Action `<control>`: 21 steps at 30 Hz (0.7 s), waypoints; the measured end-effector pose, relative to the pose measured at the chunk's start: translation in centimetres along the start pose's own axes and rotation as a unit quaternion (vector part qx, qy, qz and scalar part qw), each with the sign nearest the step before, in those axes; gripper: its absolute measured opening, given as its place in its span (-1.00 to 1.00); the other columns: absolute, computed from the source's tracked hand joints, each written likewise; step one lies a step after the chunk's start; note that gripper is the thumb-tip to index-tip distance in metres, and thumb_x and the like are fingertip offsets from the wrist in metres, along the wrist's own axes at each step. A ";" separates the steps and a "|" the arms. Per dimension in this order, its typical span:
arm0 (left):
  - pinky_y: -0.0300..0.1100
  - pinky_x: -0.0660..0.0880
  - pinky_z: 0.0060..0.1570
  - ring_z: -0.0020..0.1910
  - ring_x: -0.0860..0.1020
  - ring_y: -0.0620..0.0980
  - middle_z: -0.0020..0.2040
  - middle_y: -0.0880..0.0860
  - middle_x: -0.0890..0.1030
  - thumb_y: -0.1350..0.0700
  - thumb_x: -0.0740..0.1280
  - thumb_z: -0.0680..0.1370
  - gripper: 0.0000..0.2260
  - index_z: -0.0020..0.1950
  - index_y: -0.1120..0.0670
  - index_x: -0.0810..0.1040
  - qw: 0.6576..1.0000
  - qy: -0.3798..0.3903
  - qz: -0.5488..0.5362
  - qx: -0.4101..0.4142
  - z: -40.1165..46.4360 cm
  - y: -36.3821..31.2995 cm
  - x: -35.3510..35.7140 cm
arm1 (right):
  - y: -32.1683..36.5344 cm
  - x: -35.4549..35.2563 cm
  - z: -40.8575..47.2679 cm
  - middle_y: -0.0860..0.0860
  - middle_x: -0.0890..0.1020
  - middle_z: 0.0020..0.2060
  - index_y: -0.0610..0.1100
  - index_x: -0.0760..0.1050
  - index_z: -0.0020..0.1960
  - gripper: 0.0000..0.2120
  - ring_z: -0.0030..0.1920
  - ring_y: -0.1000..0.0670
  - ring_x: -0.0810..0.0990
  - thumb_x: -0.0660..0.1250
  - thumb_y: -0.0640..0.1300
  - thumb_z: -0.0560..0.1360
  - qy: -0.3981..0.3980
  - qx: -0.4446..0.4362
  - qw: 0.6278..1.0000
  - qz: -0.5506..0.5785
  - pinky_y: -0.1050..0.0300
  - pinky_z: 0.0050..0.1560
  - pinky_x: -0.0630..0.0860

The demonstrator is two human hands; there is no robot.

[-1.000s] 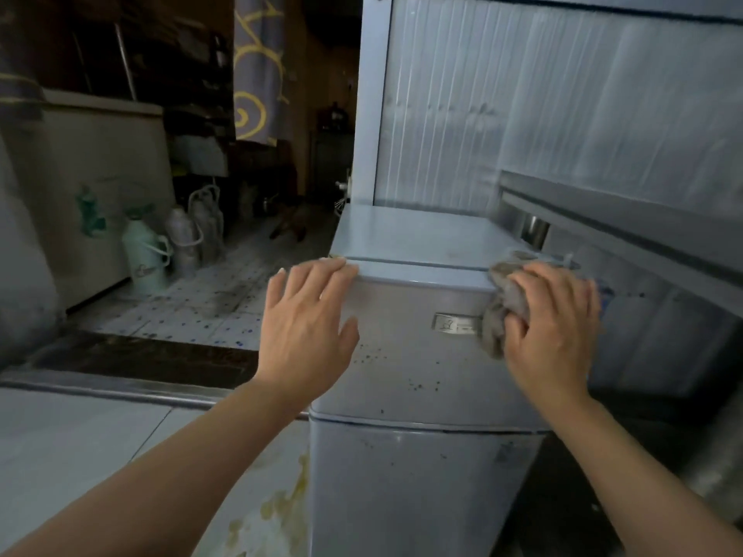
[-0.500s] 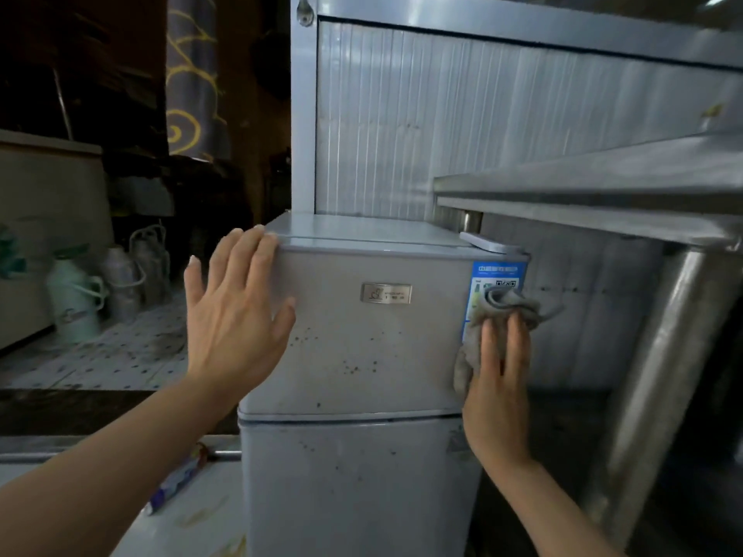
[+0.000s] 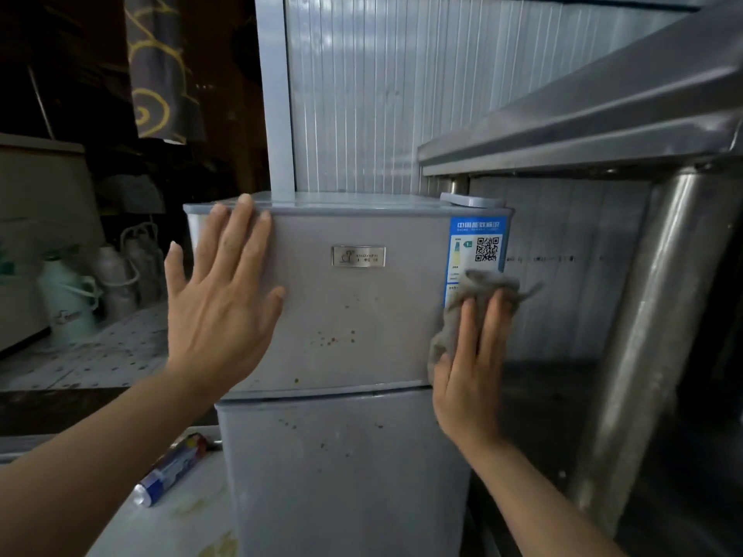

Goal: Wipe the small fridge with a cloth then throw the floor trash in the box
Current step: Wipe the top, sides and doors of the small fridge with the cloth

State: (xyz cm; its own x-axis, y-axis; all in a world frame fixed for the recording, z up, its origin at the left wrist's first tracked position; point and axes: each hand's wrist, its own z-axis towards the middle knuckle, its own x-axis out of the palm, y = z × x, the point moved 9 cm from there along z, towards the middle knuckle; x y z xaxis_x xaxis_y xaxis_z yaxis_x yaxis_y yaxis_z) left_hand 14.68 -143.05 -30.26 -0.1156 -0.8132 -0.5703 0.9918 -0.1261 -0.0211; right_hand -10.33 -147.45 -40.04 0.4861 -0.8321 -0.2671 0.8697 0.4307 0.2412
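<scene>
Pressing under straight right-hand fingers [image 3: 492, 327] (flat), cloth [image 3: 478, 291] meets fridge [image 3: 362, 315].

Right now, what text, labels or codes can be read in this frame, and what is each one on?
"中国能效标识": header of the blue energy label on the small fridge door, above the cloth.
QR code on that label: visible; its fine print is too small.
Metal nameplate: lettering blurred.
Floor wrapper: print unreadable.

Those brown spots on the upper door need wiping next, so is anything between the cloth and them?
Nothing visible: bare door lies between the cloth under the right hand and the brown spots. The left hand rests farther left.
</scene>
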 end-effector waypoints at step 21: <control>0.23 -0.01 0.40 0.53 -0.10 -0.05 0.56 -0.04 -0.09 -0.07 0.15 0.53 -0.34 0.55 0.05 -0.04 0.999 0.042 0.002 0.017 -3.1 1.3 1.4 | 7.6 3.8 -2.8 0.05 -0.14 0.54 -0.03 -0.01 0.52 -0.30 0.53 -0.14 -0.11 0.23 -0.17 0.48 0.080 -0.250 0.963 -0.061 -0.13 0.51 -0.08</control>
State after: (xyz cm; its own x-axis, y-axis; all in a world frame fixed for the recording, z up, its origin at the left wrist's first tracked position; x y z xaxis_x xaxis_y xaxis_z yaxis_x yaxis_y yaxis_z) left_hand 15.97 -142.62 -33.68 -0.1050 -0.7637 -0.6370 0.9896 -0.1433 0.0088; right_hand -1.63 -146.39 -41.83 0.3507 -0.8394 -0.4152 0.8335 0.4819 -0.2702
